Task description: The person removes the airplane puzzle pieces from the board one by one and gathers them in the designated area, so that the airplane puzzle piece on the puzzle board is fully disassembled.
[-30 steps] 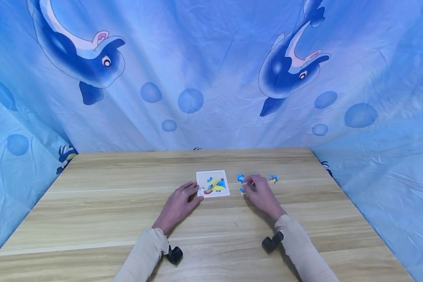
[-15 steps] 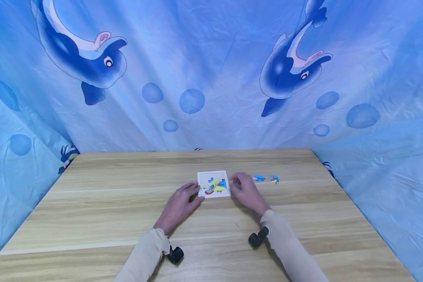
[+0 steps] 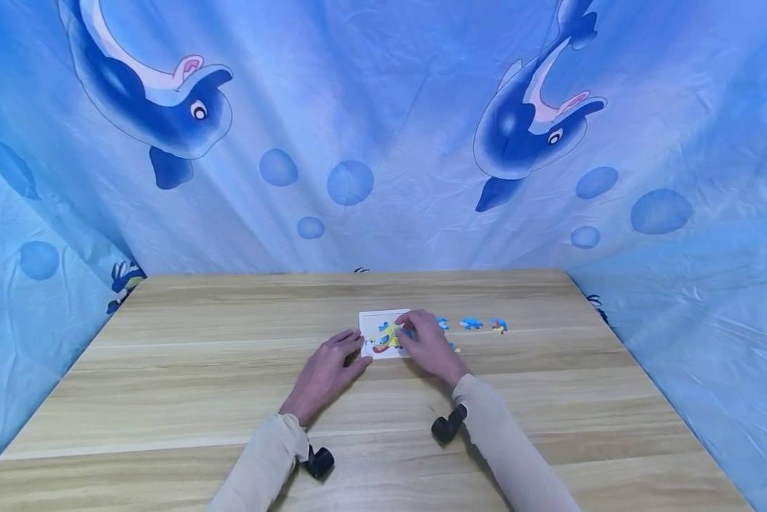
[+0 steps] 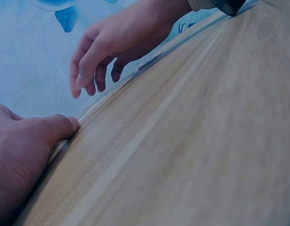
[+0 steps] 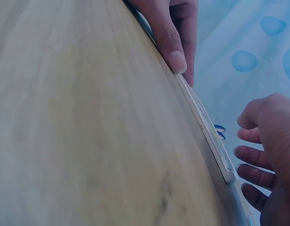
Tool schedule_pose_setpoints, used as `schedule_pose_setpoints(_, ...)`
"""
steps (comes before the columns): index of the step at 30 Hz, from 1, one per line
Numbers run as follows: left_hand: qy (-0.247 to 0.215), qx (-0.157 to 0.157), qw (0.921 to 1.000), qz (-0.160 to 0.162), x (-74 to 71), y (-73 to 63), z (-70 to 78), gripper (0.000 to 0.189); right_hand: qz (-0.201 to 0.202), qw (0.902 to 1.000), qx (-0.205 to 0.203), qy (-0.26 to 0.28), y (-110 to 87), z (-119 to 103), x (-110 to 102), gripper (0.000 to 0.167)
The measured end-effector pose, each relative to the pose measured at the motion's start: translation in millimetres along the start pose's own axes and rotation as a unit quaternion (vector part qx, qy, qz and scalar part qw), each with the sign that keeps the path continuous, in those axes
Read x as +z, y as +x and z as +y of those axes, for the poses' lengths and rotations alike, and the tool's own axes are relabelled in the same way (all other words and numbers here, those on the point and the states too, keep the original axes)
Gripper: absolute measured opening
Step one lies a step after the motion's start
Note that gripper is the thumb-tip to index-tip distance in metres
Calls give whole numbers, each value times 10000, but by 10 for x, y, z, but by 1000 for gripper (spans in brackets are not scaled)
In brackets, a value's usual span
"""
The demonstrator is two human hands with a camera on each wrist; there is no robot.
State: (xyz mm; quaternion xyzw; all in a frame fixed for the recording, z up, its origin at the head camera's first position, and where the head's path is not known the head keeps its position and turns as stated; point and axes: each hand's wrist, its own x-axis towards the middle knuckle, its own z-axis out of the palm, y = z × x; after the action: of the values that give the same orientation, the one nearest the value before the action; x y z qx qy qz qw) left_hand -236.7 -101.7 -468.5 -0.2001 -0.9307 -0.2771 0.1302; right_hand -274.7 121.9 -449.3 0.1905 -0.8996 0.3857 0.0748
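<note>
A square white-rimmed puzzle board [image 3: 370,314] with a yellow airplane picture lies mid-table. My left hand [image 3: 325,370] holds its near-left corner, thumb at the front edge and fingers at the left side; the thumb [image 5: 175,59] shows at the edge in the right wrist view. Over the board's right part hovers my right hand [image 3: 426,347], fingers loosely bent, covering some of the picture. In the left wrist view the right hand [image 4: 112,47] hangs above the board, and no piece shows between its fingertips. Just right of it lie blue puzzle pieces [image 3: 471,323].
One more puzzle piece [image 3: 499,326], blue with red and yellow, lies farthest right, and another piece [image 3: 453,347] is partly behind the right hand. The wooden table [image 3: 229,398] ends at a blue curtain [image 3: 409,235] with dolphins. Both wrists wear black cameras.
My right hand has moved left from the loose pieces to over the board, uncovering pieces behind it. My left hand stays at the board's corner.
</note>
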Motion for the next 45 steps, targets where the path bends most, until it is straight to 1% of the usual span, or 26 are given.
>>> schedule_pose_setpoints(4, 2, 74, 10000, 63, -1, 4, -5, 50, -149, 9998, 17, -135, 34, -19, 44, 24)
schedule_pose_setpoints(9, -1, 153, 9998, 102, -1, 6, -6, 49, -171, 9994, -195, -242, 76, -41, 78, 27)
schedule_pose_setpoints(14, 18, 126, 9999, 72, 0, 4, -3, 50, -225, 9975, -336, -571, 115, -43, 119, 29)
schedule_pose_setpoints(18, 6, 162, 9998, 119, -1, 3, 1, 50, -240, 9962, -339, -769, 142, -47, 145, 30)
schedule_pose_setpoints(26, -5, 150, 9998, 111, -5, 3, 3, 49, -205, 9934, -319, -1085, 175, -50, 178, 29)
schedule_pose_setpoints(32, -1, 145, 9998, 106, -3, -1, 4, 49, -216, 9935, -182, -1100, 177, -56, 187, 28)
schedule_pose_setpoints(41, 41, 119, 9999, 61, 3, 3, 5, 49, -103, 9968, -15, -798, 176, -45, 201, 23)
schedule_pose_setpoints(45, 60, 134, 9999, 76, 8, 6, 1, 49, -93, 9968, 5, -794, 183, -39, 205, 23)
